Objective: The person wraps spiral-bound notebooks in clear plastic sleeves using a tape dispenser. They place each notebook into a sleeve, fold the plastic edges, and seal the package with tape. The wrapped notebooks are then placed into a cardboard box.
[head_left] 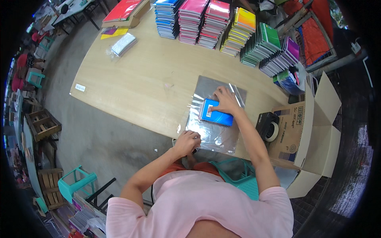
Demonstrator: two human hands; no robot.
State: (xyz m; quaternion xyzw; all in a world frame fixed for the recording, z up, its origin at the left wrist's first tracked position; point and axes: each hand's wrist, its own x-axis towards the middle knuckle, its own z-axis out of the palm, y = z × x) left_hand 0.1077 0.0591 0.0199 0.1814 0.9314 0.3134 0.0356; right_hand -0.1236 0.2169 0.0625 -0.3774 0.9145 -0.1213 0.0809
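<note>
A small spiral notebook (216, 114) with a blue cover and a white label lies on a stack of clear plastic sheets (216, 141) at the table's near edge. It looks thick, perhaps several notebooks together. My right hand (227, 102) grips it from the far right side, with the thumb on the cover and the other fingers bent over the far edge. Close to the sheets' near left corner, my left hand (187, 143) is closed, its fingers curled at the plastic's edge. Its fingertips are partly hidden.
Tall notebook stacks in blue (166, 20), pink, yellow, green (262, 43) and purple line the table's far side. A plastic-wrapped bundle (124, 43) lies far left. At the right stand a tape dispenser (268, 126) and an open cardboard box (287, 131). A teal stool (248, 186) is below the table edge.
</note>
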